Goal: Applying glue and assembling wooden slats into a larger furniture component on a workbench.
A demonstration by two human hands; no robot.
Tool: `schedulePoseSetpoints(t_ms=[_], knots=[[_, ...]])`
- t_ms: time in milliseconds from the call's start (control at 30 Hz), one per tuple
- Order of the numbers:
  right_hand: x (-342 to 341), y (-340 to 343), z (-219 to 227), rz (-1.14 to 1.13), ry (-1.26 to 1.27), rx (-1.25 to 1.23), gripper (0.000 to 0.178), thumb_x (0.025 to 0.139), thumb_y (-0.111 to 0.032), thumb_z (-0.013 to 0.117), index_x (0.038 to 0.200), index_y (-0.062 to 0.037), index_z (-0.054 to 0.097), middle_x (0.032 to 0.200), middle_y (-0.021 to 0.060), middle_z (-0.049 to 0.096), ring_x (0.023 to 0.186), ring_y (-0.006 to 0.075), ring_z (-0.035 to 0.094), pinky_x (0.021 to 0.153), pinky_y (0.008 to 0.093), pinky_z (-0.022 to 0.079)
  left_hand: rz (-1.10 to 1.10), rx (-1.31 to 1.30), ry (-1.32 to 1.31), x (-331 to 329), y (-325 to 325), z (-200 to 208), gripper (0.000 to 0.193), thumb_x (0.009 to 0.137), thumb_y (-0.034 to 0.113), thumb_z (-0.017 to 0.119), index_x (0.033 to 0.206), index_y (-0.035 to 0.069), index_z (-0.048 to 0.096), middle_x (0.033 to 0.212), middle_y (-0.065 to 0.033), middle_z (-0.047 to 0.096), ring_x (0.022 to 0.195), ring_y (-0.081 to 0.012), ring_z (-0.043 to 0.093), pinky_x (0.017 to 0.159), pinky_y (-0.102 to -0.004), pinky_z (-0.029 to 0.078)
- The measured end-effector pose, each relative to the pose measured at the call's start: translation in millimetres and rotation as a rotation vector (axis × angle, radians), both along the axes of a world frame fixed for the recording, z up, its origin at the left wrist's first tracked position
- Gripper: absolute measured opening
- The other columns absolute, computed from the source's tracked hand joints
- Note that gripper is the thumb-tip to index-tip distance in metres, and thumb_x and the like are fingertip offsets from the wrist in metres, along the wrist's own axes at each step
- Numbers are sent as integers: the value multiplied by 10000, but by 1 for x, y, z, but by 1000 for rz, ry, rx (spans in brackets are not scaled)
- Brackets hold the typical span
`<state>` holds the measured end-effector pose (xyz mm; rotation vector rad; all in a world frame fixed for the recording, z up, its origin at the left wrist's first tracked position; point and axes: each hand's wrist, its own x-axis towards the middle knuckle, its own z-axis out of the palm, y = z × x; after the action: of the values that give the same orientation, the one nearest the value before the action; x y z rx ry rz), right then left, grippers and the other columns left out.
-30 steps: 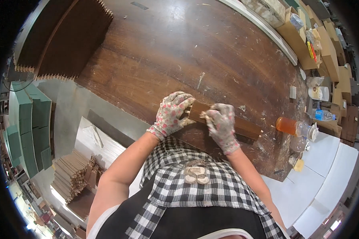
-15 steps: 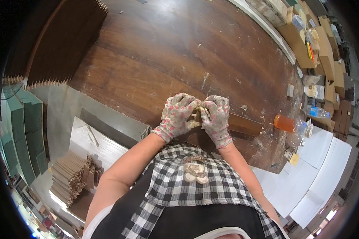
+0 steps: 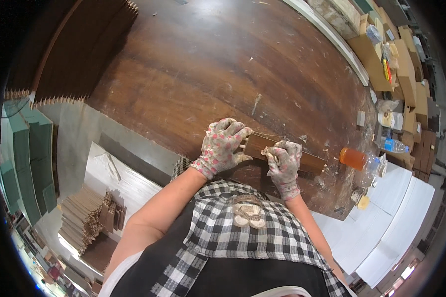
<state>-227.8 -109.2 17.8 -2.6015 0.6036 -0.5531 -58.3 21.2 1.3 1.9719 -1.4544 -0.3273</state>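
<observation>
A narrow brown wooden board [image 3: 309,161] with small pale pegs or teeth at its ends lies in front of me, near the table's edge. My left hand [image 3: 223,147], in a stained glove with pink dots, grips the board's left end, fingers over the far side and thumb toward me. Over the middle of the board is my right hand [image 3: 284,168], in a similar glove. Its fingers are pinched together against the board's face; whatever they may hold is hidden.
The worn brown tabletop [image 3: 198,74] stretches ahead. Stacked dark panels [image 3: 79,49] rise at far left. To the right lie a bottle of amber liquid [image 3: 352,157] and a clear bottle [image 3: 394,145], near cardboard boxes [image 3: 376,57]. Brown strips [image 3: 82,215] are piled at lower left.
My right hand has moved right and slightly toward me, away from my left hand, along the board. More of the board's face shows between them. My left hand stays at the left end.
</observation>
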Motion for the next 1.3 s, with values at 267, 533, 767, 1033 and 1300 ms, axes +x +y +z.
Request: schedulePoseSetpoints(t_ms=[267, 533, 767, 1033, 1300], knots=[[8, 1, -2, 91, -11, -20, 132, 753, -154, 720, 864, -167, 651, 924, 23, 589, 923, 243, 527, 831, 410, 405, 5, 28, -5, 0, 1, -1, 602, 644, 369, 762, 1183, 160, 594, 1166, -35, 561, 1144, -266, 504, 944, -457, 409], [27, 7, 11, 171, 26, 47, 159, 719, -121, 722, 858, -142, 646, 909, 31, 582, 912, 261, 528, 829, 420, 411, 27, -26, -8, -1, -3, -1, 551, 645, 348, 759, 1143, 153, 629, 1120, -44, 594, 1111, -274, 532, 923, -445, 432], [39, 13, 16, 216, 50, 76, 177, 715, -106, 732, 867, -135, 647, 942, 27, 606, 949, 279, 529, 849, 418, 410, 32, -48, -1, -5, -4, 1, 552, 663, 325, 748, 1172, 164, 610, 1135, -40, 578, 1139, -269, 514, 920, -439, 426], [20, 12, 8, 148, 8, 36, 187, 707, -118, 732, 871, -147, 647, 914, 25, 593, 922, 261, 530, 849, 411, 407, 17, -21, -6, -3, -3, -2, 557, 654, 305, 750, 1173, 168, 603, 1151, -40, 572, 1151, -268, 510, 941, -451, 414], [-37, -7, -14, -129, 5, -180, 103, 795, -191, 665, 882, -144, 635, 980, 47, 565, 962, 241, 510, 825, 408, 397, 6, 3, -43, -1, -3, 0, 635, 610, 448, 795, 1159, 189, 610, 1140, -15, 578, 1166, -267, 497, 957, -462, 399]])
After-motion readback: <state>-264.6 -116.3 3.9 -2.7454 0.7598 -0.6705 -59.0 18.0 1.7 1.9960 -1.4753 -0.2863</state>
